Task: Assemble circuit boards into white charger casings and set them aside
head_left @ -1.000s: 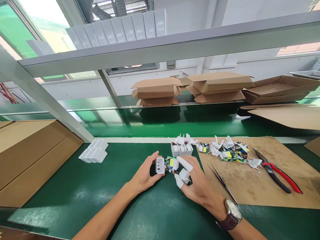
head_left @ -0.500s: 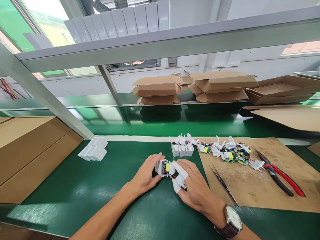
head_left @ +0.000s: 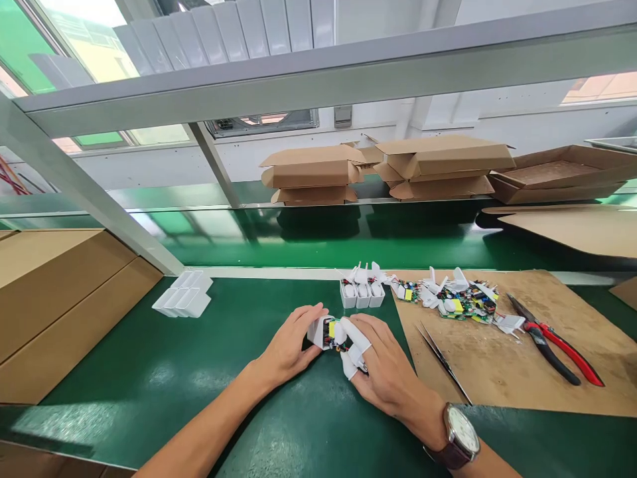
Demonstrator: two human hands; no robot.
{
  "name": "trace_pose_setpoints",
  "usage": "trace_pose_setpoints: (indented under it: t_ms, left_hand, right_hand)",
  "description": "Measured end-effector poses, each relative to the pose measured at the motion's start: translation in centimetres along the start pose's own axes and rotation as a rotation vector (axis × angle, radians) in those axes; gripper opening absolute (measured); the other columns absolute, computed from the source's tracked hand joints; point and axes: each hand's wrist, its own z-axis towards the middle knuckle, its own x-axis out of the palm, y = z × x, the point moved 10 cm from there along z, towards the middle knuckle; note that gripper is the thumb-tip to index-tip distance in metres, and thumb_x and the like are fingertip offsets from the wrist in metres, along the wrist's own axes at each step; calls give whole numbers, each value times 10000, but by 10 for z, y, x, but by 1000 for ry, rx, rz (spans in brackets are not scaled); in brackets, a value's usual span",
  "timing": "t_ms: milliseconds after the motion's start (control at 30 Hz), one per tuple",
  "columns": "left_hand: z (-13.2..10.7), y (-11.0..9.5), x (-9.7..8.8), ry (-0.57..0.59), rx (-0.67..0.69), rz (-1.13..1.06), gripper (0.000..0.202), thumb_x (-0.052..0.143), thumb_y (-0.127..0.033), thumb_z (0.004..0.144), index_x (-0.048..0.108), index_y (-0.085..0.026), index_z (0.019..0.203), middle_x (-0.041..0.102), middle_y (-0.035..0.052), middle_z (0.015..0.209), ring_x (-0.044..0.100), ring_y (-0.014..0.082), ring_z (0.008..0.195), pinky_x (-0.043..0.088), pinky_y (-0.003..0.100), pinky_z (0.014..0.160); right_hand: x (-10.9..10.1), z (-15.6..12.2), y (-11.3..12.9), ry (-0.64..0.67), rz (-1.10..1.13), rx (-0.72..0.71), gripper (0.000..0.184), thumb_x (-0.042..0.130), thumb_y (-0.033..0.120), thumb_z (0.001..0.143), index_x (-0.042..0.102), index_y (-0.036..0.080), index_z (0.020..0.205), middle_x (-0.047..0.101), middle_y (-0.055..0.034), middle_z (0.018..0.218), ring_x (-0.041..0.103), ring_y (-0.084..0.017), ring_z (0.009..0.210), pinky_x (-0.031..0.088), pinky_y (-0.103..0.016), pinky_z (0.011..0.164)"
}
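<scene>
Low over the green bench, my left hand (head_left: 293,342) grips a white plastic housing (head_left: 316,332) between thumb and fingers. My right hand (head_left: 381,362), with white covers on its thumb and index finger, holds a small circuit board (head_left: 332,330) with a yellow component and black parts. The board's left end sits at the housing's open side; how far it goes in I cannot tell. Just behind my hands stands a row of white housings (head_left: 363,301) with boards and white pieces in them.
To the right, a brown board (head_left: 502,372) carries a pile of circuit boards (head_left: 465,299), tweezers (head_left: 444,362) and red-black pliers (head_left: 555,345). White housings (head_left: 183,294) stand at the back left beside a large carton (head_left: 64,305). Folded cardboard boxes (head_left: 313,174) lie beyond.
The circuit board has moved slightly left, closer into the housing. Both hands keep their hold, and the camera view has shifted a little.
</scene>
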Motion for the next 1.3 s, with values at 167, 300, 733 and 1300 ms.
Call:
trace_pose_setpoints:
  t_ms: [167, 300, 733, 1300]
  left_hand:
    - [0, -1, 0, 24, -8, 0, 834, 652, -111, 901, 222, -270, 1598, 628, 134, 1389, 572, 280, 1286, 537, 497, 1063]
    - [0, -1, -1, 13, -17, 0, 829, 660, -139, 909, 219, -272, 1598, 637, 133, 1370, 585, 284, 1270, 535, 510, 1060]
    - [4, -5, -3, 3, -27, -3, 818, 668, -162, 918, 225, -287, 1594, 647, 125, 1358, 599, 282, 1253, 539, 500, 1047]
    - [1, 8, 22, 96, -188, -444, 860, 608, -115, 894, 157, -296, 1604, 582, 151, 1479, 634, 262, 1304, 516, 505, 1107]
  right_hand:
    - [-1, 1, -1, -3, -4, 16, 752, 499, 46, 853, 291, 115, 1572, 618, -202, 1301, 563, -357, 1226, 566, -561, 961]
    - [-2, 3, -2, -11, 15, 20, 775, 496, 48, 857, 256, 139, 1588, 622, -186, 1296, 577, -350, 1206, 571, -557, 948]
    - [-2, 3, 0, 6, -12, -5, 750, 500, 55, 858, 279, 121, 1572, 623, -198, 1297, 565, -354, 1225, 563, -555, 947]
    - [6, -1, -25, 10, 266, 135, 387, 545, 196, 1000, 540, 261, 1381, 658, -122, 1277, 652, -253, 1178, 595, -467, 981]
